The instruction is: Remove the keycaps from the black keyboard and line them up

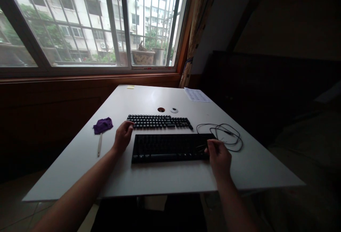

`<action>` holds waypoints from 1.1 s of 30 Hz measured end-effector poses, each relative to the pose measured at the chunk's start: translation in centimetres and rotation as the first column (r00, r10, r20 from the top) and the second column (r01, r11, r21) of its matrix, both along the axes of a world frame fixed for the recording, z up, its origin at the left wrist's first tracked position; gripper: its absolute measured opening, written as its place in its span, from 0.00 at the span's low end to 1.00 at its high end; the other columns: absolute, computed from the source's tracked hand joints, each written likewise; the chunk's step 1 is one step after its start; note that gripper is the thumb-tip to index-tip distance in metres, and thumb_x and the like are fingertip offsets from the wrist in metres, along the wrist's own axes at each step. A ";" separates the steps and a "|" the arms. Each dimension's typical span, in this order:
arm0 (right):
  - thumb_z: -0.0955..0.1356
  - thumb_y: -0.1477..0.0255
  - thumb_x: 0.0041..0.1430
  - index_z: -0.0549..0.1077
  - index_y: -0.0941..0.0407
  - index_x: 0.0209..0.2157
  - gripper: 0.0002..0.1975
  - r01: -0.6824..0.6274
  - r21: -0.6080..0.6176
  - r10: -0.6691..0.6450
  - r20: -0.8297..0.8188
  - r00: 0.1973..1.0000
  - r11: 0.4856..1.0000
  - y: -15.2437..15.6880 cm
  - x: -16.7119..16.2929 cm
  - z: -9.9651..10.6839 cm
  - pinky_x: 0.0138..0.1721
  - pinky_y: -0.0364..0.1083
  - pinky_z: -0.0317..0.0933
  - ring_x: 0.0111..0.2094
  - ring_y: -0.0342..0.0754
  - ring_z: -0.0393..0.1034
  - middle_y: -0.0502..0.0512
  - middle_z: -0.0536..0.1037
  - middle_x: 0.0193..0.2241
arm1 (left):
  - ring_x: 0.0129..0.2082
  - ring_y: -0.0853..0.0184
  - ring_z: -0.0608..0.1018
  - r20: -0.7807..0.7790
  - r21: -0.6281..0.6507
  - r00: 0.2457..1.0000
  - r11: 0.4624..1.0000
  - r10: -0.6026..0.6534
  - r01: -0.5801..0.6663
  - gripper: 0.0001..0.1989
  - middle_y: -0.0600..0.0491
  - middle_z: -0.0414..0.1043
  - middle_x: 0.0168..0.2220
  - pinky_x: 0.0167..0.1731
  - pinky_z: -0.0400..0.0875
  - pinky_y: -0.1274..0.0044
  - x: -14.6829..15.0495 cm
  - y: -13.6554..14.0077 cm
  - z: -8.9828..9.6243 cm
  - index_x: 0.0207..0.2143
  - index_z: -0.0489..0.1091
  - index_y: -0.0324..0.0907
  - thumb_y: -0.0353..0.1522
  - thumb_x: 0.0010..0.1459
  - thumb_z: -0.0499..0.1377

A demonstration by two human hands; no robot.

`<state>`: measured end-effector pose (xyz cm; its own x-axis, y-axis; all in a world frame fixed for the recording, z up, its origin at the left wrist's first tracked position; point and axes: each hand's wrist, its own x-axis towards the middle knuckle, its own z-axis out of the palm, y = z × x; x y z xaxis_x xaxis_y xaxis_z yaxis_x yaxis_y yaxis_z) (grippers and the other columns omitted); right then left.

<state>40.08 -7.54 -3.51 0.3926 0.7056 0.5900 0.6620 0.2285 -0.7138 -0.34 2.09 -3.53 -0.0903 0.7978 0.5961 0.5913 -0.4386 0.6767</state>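
A black keyboard (pixel 170 148) lies across the front of the white table, with most of its key area dark and a few keys showing along its front edge. Behind it, loose black keycaps (pixel 157 121) are laid out in rows. At the left end of those rows, my left hand (pixel 124 136) is closed, its thumb and finger pinching what seems to be a keycap, mostly hidden by the fingers. Over the keyboard's right end, my right hand (pixel 218 155) grips a keycap puller (pixel 201 148), whose thin wire prongs point left above the keys.
A black cable (pixel 237 136) lies coiled right of the keyboard. On the left are a purple cloth (pixel 103 125) and a thin pale brush-like stick (pixel 99 145). Farther back are a cable hole (pixel 161 110), its round cover (pixel 174 110), printed paper (pixel 197 95) and a yellow note (pixel 130 87).
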 end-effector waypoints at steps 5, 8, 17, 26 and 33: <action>0.67 0.54 0.61 0.73 0.55 0.34 0.17 -0.024 0.003 0.024 0.040 0.999 1.000 0.4 0.2 0.0 0.34 0.46 0.63 0.27 0.49 0.72 0.50 0.76 0.23 | 0.35 0.64 0.75 -0.075 0.010 0.995 0.997 -0.073 0.074 0.08 0.52 0.73 0.34 0.38 0.68 0.74 0.2 -0.1 -0.2 0.38 0.70 0.41 0.31 0.62 0.51; 0.68 0.52 0.60 0.73 0.55 0.32 0.19 -0.026 -0.009 0.026 0.073 0.997 1.000 0.7 0.6 -0.4 0.35 0.46 0.62 0.28 0.49 0.71 0.51 0.76 0.24 | 0.34 0.65 0.75 -0.127 0.007 0.981 0.989 -0.147 0.149 0.08 0.52 0.73 0.34 0.38 0.68 0.74 0.4 -0.2 -0.2 0.37 0.70 0.41 0.29 0.61 0.51; 0.66 0.49 0.60 0.70 0.55 0.30 0.22 0.009 -0.033 -0.006 0.093 0.996 0.999 1.5 1.7 -1.9 0.34 0.47 0.60 0.28 0.50 0.67 0.52 0.73 0.26 | 0.28 0.69 0.72 -0.244 -0.024 0.921 0.951 -0.304 0.308 0.07 0.54 0.72 0.30 0.32 0.66 0.77 0.8 -0.7 0.1 0.34 0.71 0.41 0.27 0.59 0.53; 0.67 0.52 0.61 0.65 0.54 0.26 0.21 -0.003 -0.117 0.003 -0.004 1.000 0.993 0.7 0.9 -1.2 0.29 0.44 0.56 0.22 0.45 0.61 0.45 0.66 0.19 | 0.31 0.67 0.74 -0.139 -0.170 0.855 0.863 -0.499 0.476 0.09 0.52 0.74 0.31 0.33 0.66 0.77 0.1 -0.6 0.8 0.34 0.71 0.40 0.28 0.59 0.52; 0.66 0.56 0.63 0.59 0.53 0.21 0.23 -0.126 -0.099 0.115 -0.107 0.988 0.987 0.2 -2.5 0.3 0.25 0.43 0.54 0.20 0.42 0.56 0.44 0.60 0.17 | 0.28 0.68 0.70 -0.172 -0.305 0.812 0.814 -0.558 0.495 0.06 0.55 0.69 0.28 0.29 0.62 0.78 -0.5 -0.4 0.5 0.35 0.68 0.39 0.31 0.59 0.53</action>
<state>37.62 -7.38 -3.23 0.3546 0.8073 0.4717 0.5576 0.2224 -0.7998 -0.81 1.67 -3.00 0.5062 0.7964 0.3310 0.4724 -0.5772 0.6661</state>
